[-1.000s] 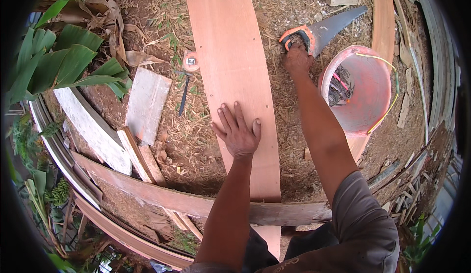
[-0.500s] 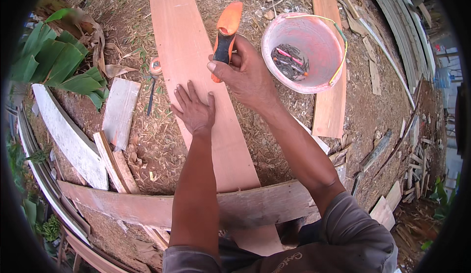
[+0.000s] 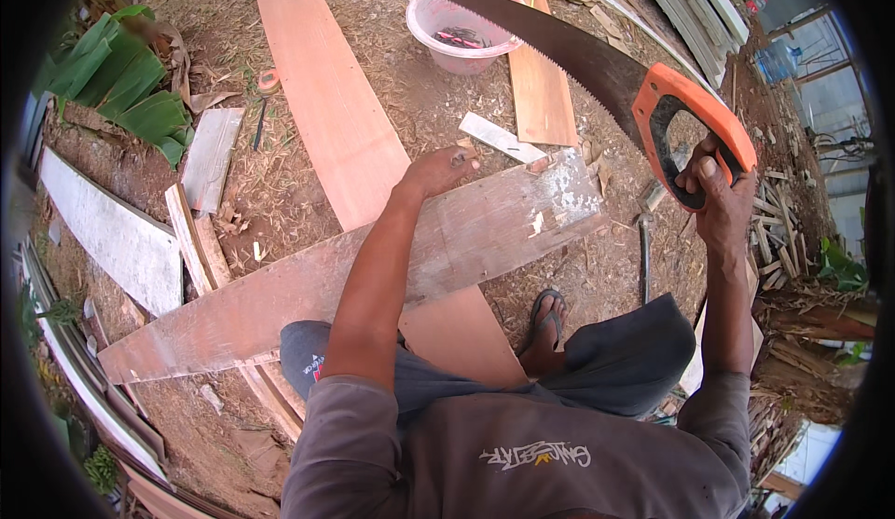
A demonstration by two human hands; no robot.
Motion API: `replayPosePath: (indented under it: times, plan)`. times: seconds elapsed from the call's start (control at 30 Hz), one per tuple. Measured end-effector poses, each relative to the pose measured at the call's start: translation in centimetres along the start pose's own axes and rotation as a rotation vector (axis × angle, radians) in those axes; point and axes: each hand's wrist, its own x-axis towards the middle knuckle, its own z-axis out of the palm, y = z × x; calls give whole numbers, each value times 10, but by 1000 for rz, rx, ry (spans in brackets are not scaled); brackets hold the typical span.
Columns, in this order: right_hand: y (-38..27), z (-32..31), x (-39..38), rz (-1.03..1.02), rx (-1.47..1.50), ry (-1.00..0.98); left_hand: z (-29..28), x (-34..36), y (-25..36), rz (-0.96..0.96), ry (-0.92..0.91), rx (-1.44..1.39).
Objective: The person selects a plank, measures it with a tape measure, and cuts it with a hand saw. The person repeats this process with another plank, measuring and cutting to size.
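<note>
My right hand (image 3: 713, 179) grips the orange-and-black handle of a hand saw (image 3: 578, 44), raised at right with its long dark toothed blade pointing to the upper left. My left hand (image 3: 438, 170) has its fingers curled near the upper edge of a weathered plank (image 3: 466, 230); I cannot make out what, if anything, is in them. The plank lies diagonally across a long pinkish board (image 3: 317, 72). An orange tape measure (image 3: 268, 79) with a dark strap lies left of that board.
A pink bucket (image 3: 461, 58) holding metal bits stands beside a tan board (image 3: 541, 100). Banana leaves (image 3: 112, 81) are at upper left. White boards (image 3: 112, 230), offcuts (image 3: 774, 230) and a dark bar (image 3: 644, 258) lie around. My sandalled foot (image 3: 545, 323) rests on the ground.
My right hand has lifted the saw and swung it rightward, its blade now crossing the upper view. My left hand has left its flat spot on the pinkish board and curled closed.
</note>
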Motion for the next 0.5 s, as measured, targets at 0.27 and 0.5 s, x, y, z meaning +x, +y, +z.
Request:
replayPosePath:
  times: [0.27,0.5]
  plan:
    - [-10,-38,-184,200,185,135,29,-55,37,-144,55,227]
    - [-16,-28,-286,113,305,222,15,-51,38,-142,115,287]
